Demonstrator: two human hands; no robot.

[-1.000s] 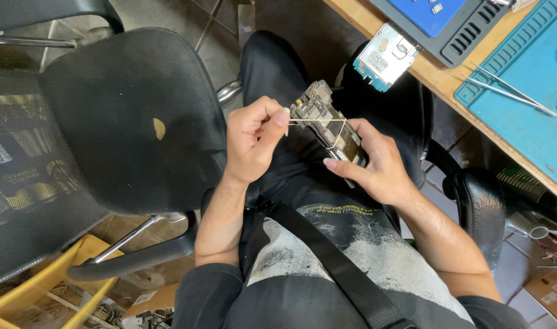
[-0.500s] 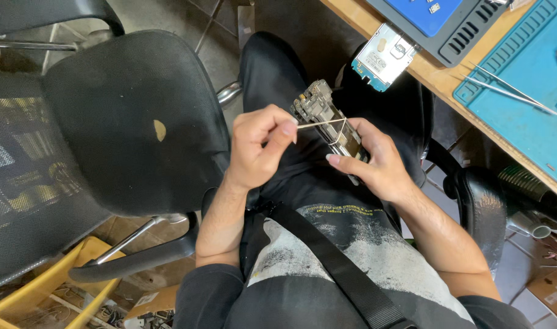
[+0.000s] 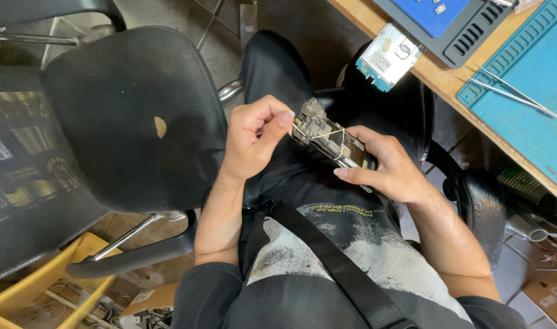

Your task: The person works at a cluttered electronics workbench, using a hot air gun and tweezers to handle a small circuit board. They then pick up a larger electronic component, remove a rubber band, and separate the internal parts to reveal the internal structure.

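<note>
Holding an opened phone body [image 3: 333,139] over my lap, my right hand [image 3: 388,173] cradled it from below, fingers curled round its lower end; my left hand [image 3: 254,137] pinched a thin pale stick [image 3: 326,133] laid across the exposed boards, thumb and forefinger closed tight; a circuit board [image 3: 389,56] overhung the table [image 3: 412,45] edge beyond; tweezers [image 3: 511,92] lay on a blue mat [image 3: 534,79].

A wooden workbench [image 3: 440,76] stood at the upper right. On it lay a teal work mat [image 3: 534,103] with thin metal tweezers [image 3: 513,91] on top, and beside it a dark grey tray [image 3: 467,36] with a blue inset. A small circuit board [image 3: 390,56] hung over the edge of the bench.
</note>
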